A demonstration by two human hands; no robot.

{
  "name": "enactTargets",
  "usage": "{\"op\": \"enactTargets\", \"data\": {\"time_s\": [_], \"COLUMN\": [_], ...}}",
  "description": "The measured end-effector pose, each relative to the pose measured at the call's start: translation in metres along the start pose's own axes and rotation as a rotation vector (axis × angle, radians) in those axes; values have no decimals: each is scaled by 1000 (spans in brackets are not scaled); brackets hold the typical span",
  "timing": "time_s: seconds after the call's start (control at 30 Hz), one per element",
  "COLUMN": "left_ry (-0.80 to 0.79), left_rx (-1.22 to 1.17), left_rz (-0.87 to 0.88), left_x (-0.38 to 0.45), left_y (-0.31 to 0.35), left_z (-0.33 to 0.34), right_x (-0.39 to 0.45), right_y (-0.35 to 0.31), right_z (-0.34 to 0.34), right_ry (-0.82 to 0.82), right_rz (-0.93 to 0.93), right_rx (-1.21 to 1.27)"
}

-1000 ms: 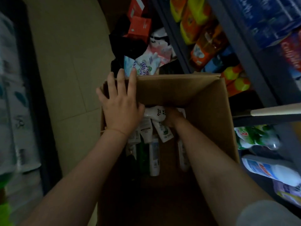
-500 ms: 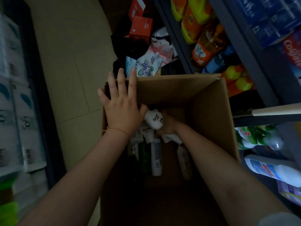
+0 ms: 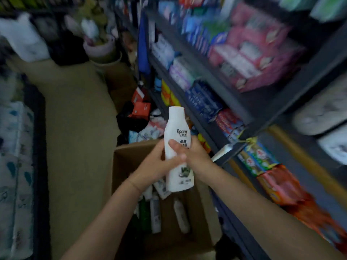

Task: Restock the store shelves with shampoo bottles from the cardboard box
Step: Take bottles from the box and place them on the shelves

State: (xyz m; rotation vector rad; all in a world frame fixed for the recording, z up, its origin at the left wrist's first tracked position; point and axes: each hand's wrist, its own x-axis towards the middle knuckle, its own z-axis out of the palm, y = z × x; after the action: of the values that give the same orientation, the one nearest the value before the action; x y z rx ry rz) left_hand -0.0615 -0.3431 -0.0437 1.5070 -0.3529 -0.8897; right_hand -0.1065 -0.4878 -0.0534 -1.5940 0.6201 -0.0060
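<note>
Head view shows the shelves [image 3: 221, 76] crowded with other goods, the cardboard box [image 3: 204, 207] holding several bottles, and one white shampoo bottle [image 3: 178, 139] upright above it, both hands' fingers [image 3: 176, 147] clamped round, not yet shelved.

Single head view; looks forward and down along aisle; hands close below lens over cardboard box [image 3: 131, 156]; shelves [image 3: 234, 102] run along right edge, blurred.

- Left hand [image 3: 159, 166]: bare, with a thin band round the wrist.
- Right hand [image 3: 195, 156]: bare, nothing worn.
- Both forearms bare; no sleeve in view.
</note>
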Motion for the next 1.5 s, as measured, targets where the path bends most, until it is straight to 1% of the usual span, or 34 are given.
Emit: {"op": "enactTargets", "data": {"time_s": [0.07,0.23,0.33,0.43,0.53,0.6,0.77,0.9,0.97,1.03,1.13,1.2,1.27,1.37,1.43,1.5], "left_ry": [-87,-186,-262,-340,-403,-448,-544,-596,-595,-587,-587,-551,-534,-602,-596,-580], "left_rx": [10,48,52,32,26,14,-5,71,95,128,249,354,441,484,504,506], "left_rz": [102,287,385,464,524,549,571,630,684,728,763,707,603,442,348,316], "left_x": [-16,-50,-72,-90,-104,-109,-110,-101,-98,-93,-76,-61,-49,-42,-41,-34], "left_y": [45,151,204,241,266,276,287,294,298,304,303,288,264,222,197,174], "left_z": [26,81,114,142,164,175,199,226,242,254,258,252,244,240,239,240], "right_x": [-35,-118,-164,-208,-249,-269,-294,-315,-325,-334,-351,-358,-357,-334,-310,-285], "right_y": [-46,-149,-199,-229,-243,-249,-256,-254,-255,-255,-250,-239,-219,-174,-142,-112], "right_z": [-23,-84,-117,-143,-161,-172,-190,-215,-228,-238,-244,-246,-243,-231,-220,-215], "right_ry": [53,180,254,326,394,412,468,475,520,593,680,683,670,702,732,730], "right_rz": [-89,-276,-333,-359,-418,-463,-499,-473,-479,-532,-611,-606,-570,-513,-470,-440], "right_rx": [70,34,1,7,-2,1,-89,-188,-207,-217,-234,-251,-289,-414,-468,-478]}}
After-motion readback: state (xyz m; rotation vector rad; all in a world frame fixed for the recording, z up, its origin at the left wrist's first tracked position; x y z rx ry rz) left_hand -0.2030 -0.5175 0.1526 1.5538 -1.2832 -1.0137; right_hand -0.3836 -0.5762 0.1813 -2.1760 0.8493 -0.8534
